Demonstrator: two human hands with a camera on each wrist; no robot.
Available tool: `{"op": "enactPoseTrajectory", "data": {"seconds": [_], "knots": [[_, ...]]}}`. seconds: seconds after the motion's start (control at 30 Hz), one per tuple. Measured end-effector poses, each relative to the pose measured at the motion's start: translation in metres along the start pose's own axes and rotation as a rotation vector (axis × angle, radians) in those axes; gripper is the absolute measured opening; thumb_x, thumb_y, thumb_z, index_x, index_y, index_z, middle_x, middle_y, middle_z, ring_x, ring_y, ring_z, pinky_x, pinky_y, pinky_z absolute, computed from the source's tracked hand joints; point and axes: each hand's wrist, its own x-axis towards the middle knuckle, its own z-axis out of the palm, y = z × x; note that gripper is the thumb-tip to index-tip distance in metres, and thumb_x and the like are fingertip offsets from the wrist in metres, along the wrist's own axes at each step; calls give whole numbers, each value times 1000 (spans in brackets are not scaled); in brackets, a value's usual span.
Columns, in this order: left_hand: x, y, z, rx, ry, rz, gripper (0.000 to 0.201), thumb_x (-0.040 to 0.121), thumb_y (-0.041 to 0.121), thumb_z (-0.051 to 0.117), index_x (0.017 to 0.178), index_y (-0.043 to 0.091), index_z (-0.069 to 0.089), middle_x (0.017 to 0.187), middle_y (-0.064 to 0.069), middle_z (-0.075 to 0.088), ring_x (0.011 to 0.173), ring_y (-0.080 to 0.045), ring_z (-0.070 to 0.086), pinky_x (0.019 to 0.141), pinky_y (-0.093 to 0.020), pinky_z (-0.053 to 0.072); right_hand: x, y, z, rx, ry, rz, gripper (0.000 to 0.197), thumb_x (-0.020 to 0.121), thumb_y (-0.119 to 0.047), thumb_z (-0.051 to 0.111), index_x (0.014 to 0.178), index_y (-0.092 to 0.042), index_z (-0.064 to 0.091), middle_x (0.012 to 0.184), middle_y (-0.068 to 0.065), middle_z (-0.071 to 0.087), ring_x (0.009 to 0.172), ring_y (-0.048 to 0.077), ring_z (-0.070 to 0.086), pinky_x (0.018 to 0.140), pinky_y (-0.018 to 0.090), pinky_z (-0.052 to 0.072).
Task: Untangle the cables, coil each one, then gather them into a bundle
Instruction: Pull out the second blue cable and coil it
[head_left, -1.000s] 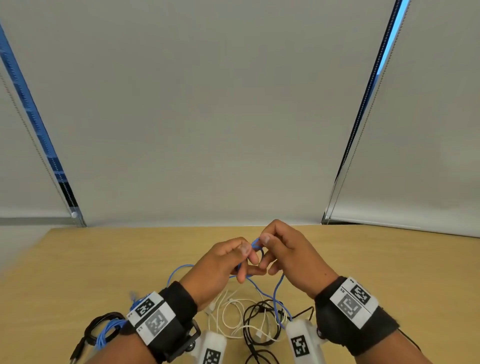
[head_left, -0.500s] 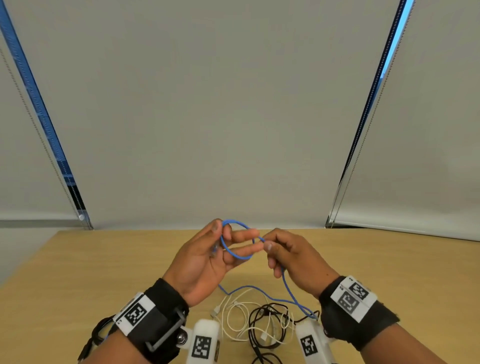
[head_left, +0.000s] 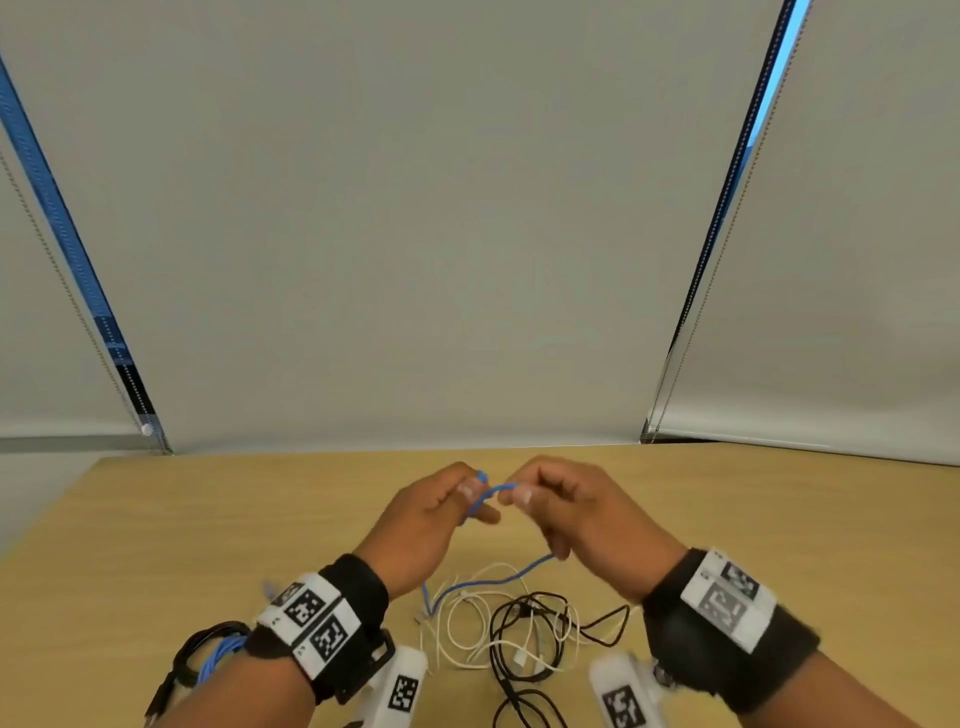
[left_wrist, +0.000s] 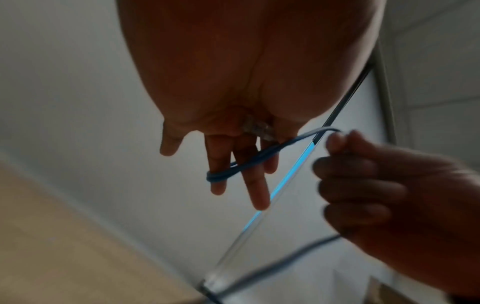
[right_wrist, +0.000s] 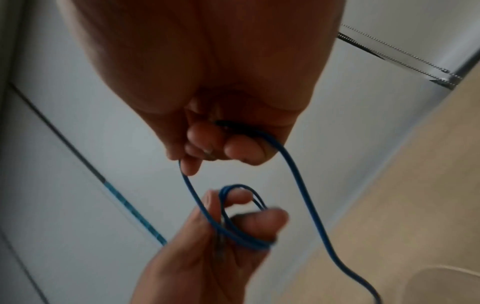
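Observation:
My left hand (head_left: 447, 501) and right hand (head_left: 550, 501) are raised close together above the wooden table (head_left: 208, 519). A thin blue cable (head_left: 493, 491) runs between them. Small loops of the blue cable (left_wrist: 221, 174) are wound round my left hand's fingers (left_wrist: 255, 185), and the thumb (right_wrist: 259, 220) presses on these loops (right_wrist: 241, 238). My right hand (right_wrist: 207, 148) pinches the blue cable at its fingertips. The slack blue cable (head_left: 498, 579) hangs from the right hand down to the table. Below the hands a white cable (head_left: 462, 629) and a black cable (head_left: 530, 639) lie tangled together.
At the front left, partly behind my left wrist, a coiled black cable (head_left: 192, 649) and a coiled blue one (head_left: 218, 657) lie together. Grey roller blinds (head_left: 415, 208) with bead chains hang behind the table's far edge.
My left hand has turned from palm-up with spread fingers to palm-down, holding the blue loop, which has drawn in small. My right hand stays beside it, pinching the cable.

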Motion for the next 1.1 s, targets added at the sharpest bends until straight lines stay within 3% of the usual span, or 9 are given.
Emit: {"op": "enactPoseTrajectory", "data": {"seconds": [0.1,0.2,0.3,0.47,0.57,0.8,0.9,1.0,1.1], "knots": [[-8,14,16,-276,-78,-1,40,101,43,34,94,23,68,80,-10,77,99,-19,72,94,-33,48,9,-8,-13,167,115,60,22,104,-18,49,89,-12,65,87,1,68,58,18,57,52,30,46],[-9,26,21,-352,-107,57,39,101,45,37,88,23,67,68,-9,70,87,-16,71,90,-26,50,11,-6,-14,334,126,137,24,107,-24,44,97,-6,57,106,8,73,61,25,64,53,33,52],[-7,30,21,-374,-67,107,37,98,50,44,78,24,61,60,-4,62,74,-19,66,81,-20,51,10,-2,-11,416,112,143,24,107,-26,41,96,-7,50,87,14,67,56,27,62,53,33,50],[-5,30,20,-403,-21,85,35,100,45,43,73,25,56,50,4,42,61,-23,64,82,-35,52,17,-4,1,255,193,122,26,105,-26,39,82,-19,49,62,-3,47,47,11,35,46,28,35],[-7,34,23,-460,-26,74,36,101,44,44,73,24,56,49,7,36,49,-19,47,89,-47,51,20,-4,6,280,203,138,28,105,-27,39,79,-23,49,59,-7,44,46,8,32,46,27,28],[-13,38,19,-640,-75,54,35,92,48,60,77,17,57,48,2,36,45,-17,37,110,-50,45,20,-4,-7,259,116,54,24,106,-25,39,88,-18,54,67,8,60,43,14,32,43,25,31],[-9,39,14,-716,-114,75,31,94,43,63,79,16,58,53,-1,45,53,-23,54,102,-63,42,22,-1,-16,223,132,27,23,105,-25,46,88,-15,57,76,10,66,45,17,34,45,26,31],[-4,43,7,-867,-137,97,30,99,37,54,80,14,57,63,-9,62,90,-45,72,90,-46,55,20,9,-20,229,165,49,22,100,-29,58,83,-16,59,68,4,58,45,14,35,47,29,31],[0,47,4,-1091,-154,84,30,102,34,46,82,13,51,91,-19,76,117,-52,62,98,-44,53,14,25,-8,264,120,95,26,101,-37,56,84,-19,61,63,1,54,44,13,38,46,26,34]]}}
